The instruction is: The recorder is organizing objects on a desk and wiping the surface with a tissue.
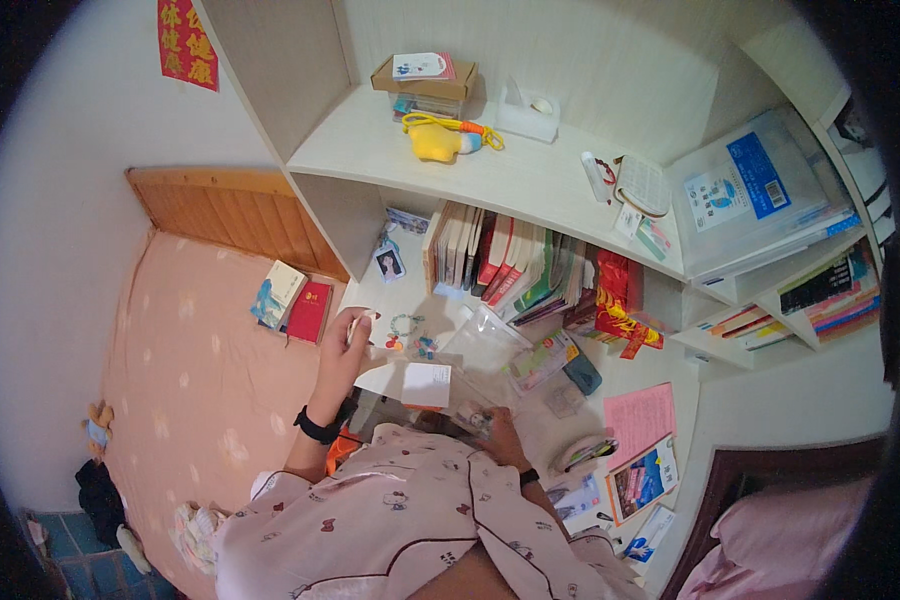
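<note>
My left hand (pixel 346 335) is raised over the left end of the desk, fingers closed around a small pale item (pixel 373 315) with a dark reddish tip; its kind is too small to tell. Beneath and beside it lie a beaded bracelet (pixel 406 325) and little coloured trinkets (pixel 426 345). In front of me a white box (pixel 428 384) with an orange lower edge sits by the desk's near edge. To its right, my right hand (pixel 497 428) has its fingers closed on a clear plastic bag (pixel 472 414) with something small and dark inside.
Books (pixel 510 260) line the lower shelf beside a red and gold gift bag (pixel 620 300). A yellow plush pouch (pixel 435 142) rests on the upper shelf. Pink paper (pixel 638 420) and booklets (pixel 645 480) lie at right. Two books (pixel 308 312) lie on the bed (pixel 200 340).
</note>
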Tool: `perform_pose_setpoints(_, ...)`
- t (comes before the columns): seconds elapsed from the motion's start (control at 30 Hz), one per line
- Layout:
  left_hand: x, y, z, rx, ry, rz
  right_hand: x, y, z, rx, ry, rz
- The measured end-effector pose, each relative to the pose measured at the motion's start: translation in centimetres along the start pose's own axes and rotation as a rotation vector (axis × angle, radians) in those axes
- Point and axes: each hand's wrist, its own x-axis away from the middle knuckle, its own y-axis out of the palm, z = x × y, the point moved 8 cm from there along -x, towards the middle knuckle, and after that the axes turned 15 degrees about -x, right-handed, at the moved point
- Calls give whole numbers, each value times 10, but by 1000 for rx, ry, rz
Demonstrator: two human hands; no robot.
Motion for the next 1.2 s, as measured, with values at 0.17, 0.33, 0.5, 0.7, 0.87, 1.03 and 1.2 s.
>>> perform_pose_setpoints(0.17,13,13,6,76,-55,-59,-8,5,-3,49,51,63)
perform_pose_setpoints(0.33,20,9,7,18,-61,-34,-7,-9,-14,152,89,79)
perform_pose_setpoints(0.5,19,-3,30,-49,0,-25,0,-56,-97,199,-20,-16)
perform_pose_setpoints(0.7,-1,-15,56,-22,2,-80,-13,-133,-235,28,-153,-43)
perform_pose_setpoints(0.87,-25,-15,38,-58,184,-142,-70,-180,-345,118,-279,10)
perform_pose_setpoints(1.03,-33,-15,16,-18,120,-293,-164,-200,-409,381,-547,204)
perform_pose_setpoints(1.2,-38,-21,-3,-15,200,-383,-247,-202,-422,589,-709,260)
